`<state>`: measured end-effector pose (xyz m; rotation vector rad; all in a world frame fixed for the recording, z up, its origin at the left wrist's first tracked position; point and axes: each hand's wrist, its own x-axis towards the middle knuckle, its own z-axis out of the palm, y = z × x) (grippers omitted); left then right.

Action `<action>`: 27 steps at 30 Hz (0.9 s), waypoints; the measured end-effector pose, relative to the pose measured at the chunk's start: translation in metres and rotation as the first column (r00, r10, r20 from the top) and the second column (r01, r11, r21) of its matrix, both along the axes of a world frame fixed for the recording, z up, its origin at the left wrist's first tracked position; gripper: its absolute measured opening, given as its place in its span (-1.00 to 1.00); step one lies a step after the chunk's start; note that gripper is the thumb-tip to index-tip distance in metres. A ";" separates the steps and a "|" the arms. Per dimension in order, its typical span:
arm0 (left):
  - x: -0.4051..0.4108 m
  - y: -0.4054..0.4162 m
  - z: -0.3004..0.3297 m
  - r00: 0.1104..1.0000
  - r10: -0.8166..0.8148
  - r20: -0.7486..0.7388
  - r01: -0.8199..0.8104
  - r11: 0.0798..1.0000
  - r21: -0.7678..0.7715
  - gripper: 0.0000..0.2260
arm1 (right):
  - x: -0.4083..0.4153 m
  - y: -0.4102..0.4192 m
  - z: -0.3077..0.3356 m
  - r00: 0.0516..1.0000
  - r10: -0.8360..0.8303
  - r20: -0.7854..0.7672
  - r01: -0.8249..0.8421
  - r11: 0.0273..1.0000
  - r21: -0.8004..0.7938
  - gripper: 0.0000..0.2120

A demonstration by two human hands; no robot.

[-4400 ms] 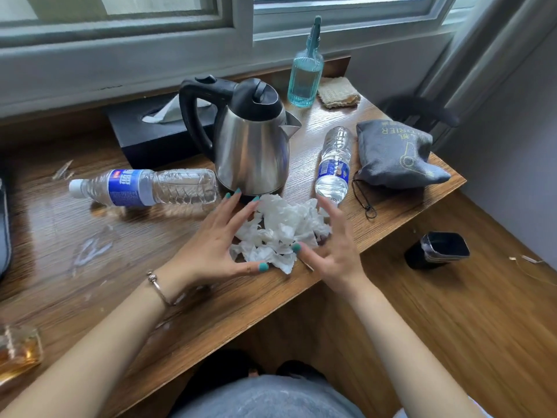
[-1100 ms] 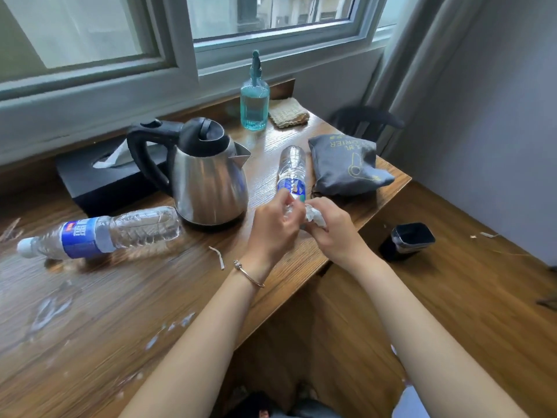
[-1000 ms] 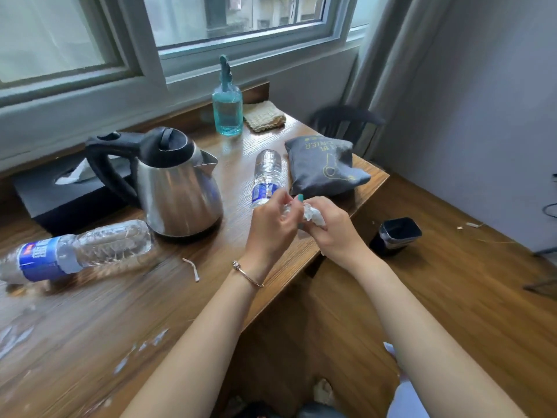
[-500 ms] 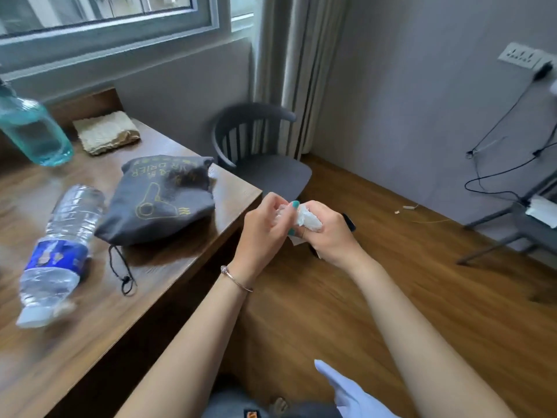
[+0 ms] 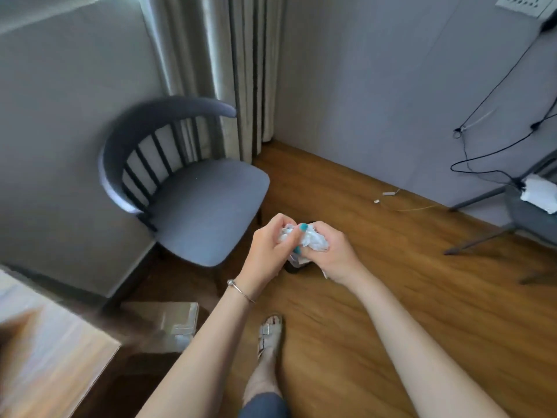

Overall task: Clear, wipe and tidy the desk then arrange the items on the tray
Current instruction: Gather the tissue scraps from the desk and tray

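Head view looks down past both forearms to a wooden floor [image 5: 422, 297], where the left hand [image 5: 268, 248] and the right hand [image 5: 328, 251] meet around a wad of crumpled white tissue [image 5: 313, 239]. Fingers of both hands are curled about the wad, pressing it from either side, with the left thumb laid over its top. It is held in the air, off the desk [image 5: 45, 357], whose blurred corner shows at the lower left, and over a small dark bin [image 5: 294, 267] that peeks out just below the hands. Such a wad is likely to be very light and soft, giving under any squeeze and springing partly open again once loosened; loose edges may tear or shed scraps, one flap hanging beneath the right palm. Gripping it as a whole, cupped between the palms and squeezed into one lump, looks safer than pinching a corner. Little force is needed, and breakage is no concern. A grey chair [image 5: 196, 200] stands beside the desk, near a curtain [image 5: 217, 70], and a sandalled foot [image 5: 269, 336] is planted below.
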<state>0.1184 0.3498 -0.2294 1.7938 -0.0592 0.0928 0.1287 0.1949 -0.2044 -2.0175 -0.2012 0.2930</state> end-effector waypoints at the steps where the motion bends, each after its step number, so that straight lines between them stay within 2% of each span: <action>1: 0.026 -0.002 -0.014 0.999 -0.012 -0.032 0.012 1.000 -0.010 -0.76 | 0.024 -0.003 -0.015 0.999 -0.026 -0.028 0.027 1.000 0.007 -0.78; 5: 0.114 -0.011 -0.070 0.987 -0.049 -0.151 0.047 0.999 -0.019 -0.81 | 0.108 -0.013 -0.071 0.987 -0.091 -0.130 0.091 0.996 -0.002 -0.80; 11: 0.192 -0.022 -0.144 0.958 -0.041 -0.284 0.029 0.999 -0.044 -0.90 | 0.197 -0.023 -0.146 0.967 -0.078 -0.242 0.063 0.996 -0.068 -0.74; 16: 0.232 -0.034 -0.207 0.938 0.012 -0.346 -0.039 0.997 -0.072 -0.91 | 0.241 -0.028 -0.213 0.947 -0.107 -0.304 0.092 0.994 -0.063 -0.72; 20: 0.255 -0.051 -0.258 0.921 0.015 -0.389 -0.047 0.996 -0.074 -0.91 | 0.264 -0.042 -0.267 0.933 -0.138 -0.334 0.127 0.990 -0.057 -0.77; 27: 0.286 -0.087 -0.344 0.898 -0.001 -0.441 -0.044 0.995 -0.092 -0.89 | 0.293 -0.077 -0.351 0.914 -0.182 -0.362 0.178 0.983 -0.044 -0.76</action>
